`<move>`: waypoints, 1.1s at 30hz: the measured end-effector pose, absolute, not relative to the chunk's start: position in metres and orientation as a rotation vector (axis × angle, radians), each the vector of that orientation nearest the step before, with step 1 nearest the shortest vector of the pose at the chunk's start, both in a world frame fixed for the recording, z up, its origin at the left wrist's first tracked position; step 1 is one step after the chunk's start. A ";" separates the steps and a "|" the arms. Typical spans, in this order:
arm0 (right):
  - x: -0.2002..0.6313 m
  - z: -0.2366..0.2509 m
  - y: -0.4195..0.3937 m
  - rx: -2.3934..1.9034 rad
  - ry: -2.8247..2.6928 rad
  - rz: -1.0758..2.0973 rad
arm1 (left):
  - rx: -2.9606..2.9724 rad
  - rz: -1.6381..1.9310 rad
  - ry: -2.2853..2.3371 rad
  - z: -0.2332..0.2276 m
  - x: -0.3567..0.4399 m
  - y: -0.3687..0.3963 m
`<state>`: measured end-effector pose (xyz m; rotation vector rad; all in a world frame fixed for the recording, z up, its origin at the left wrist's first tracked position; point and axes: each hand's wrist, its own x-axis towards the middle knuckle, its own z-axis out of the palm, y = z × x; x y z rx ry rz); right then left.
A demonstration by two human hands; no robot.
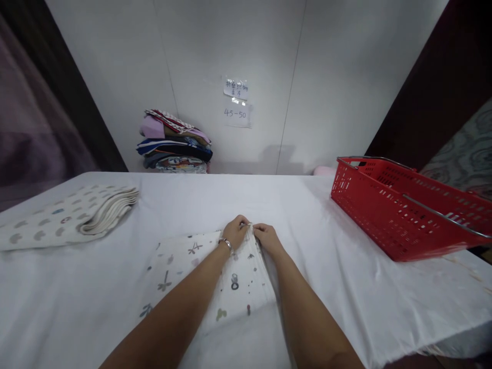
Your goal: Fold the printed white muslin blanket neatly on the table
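Note:
A white cloth (207,277) printed with small plants and shapes lies folded on the table in front of me. My left hand (235,231) pinches its far right corner, a bracelet on that wrist. Close beside it, my right hand (267,237) has its fingers closed on the same corner, at the layered right edge. The fingertips of both hands nearly meet there. Toward me, the near part of the cloth shows a plain white face.
A folded cream cloth with grey prints (57,215) lies at the left. A red plastic basket (384,215) with metal handles stands at the right. Behind the white-covered table (307,215), folded textiles (175,146) are stacked by the wall, which carries paper labels (237,102).

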<state>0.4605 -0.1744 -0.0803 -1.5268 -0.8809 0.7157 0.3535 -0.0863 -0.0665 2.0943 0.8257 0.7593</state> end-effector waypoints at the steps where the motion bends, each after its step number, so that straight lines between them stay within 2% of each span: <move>1: 0.460 -0.080 -0.174 -1.535 -0.882 0.704 | 2.095 0.760 0.829 -0.067 0.353 -0.086; 14: 0.459 -0.087 -0.169 -1.618 -0.891 0.540 | 2.076 0.785 0.813 -0.071 0.356 -0.081; 27: 0.458 -0.085 -0.170 -1.579 -0.892 0.562 | 1.946 0.581 0.635 -0.074 0.363 -0.065; 33: 0.460 -0.084 -0.170 -1.563 -0.886 0.608 | 2.093 0.623 0.720 -0.070 0.363 -0.067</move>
